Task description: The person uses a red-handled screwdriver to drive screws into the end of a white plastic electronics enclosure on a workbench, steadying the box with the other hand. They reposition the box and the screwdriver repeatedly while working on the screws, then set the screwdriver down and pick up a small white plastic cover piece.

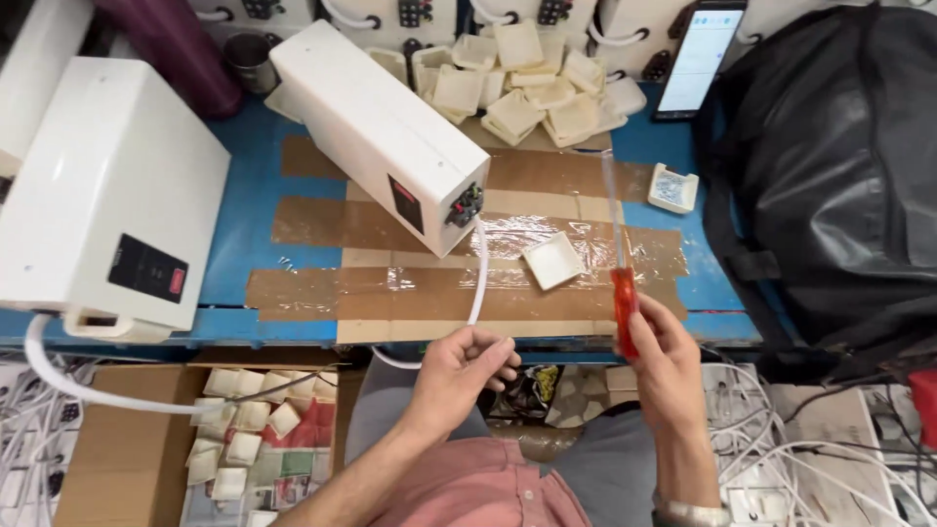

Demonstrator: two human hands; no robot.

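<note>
Blue worktop (249, 185), patched across its middle with strips of brown packing tape (390, 293); seen from above, the near edge facing the seated person.

Left hand (459, 371): fingers closed in a pinch on a white flexible cable (478, 283), just off the near edge of the worktop. The cable rises from the pinch in a curve over the taped patch to the end of a white rectangular plastic box with a dark panel and a small black-and-red switch block (381, 132), lying slantwise from mid-worktop toward the far edge.

Right hand (664, 366): fingers wrapped round the red translucent handle of a screwdriver (623, 303), held upright at the near edge, its thin shaft pointing toward the far edge. The two hands are near each other but apart.

One small white square plastic cover (553, 261) lies on the tape between cable and screwdriver. One small white open tray of tiny metal parts (672, 187) lies toward the right edge. A heap of white square covers (527, 83) lies at the far edge. A smartphone with a lit screen (701, 54) leans at the far right corner.

A second, larger white box with a black label (107, 195) overhangs the left near corner. A black bag (839, 185) fills the right side. A cardboard carton of white covers (244, 429) stands below the near edge, left.
</note>
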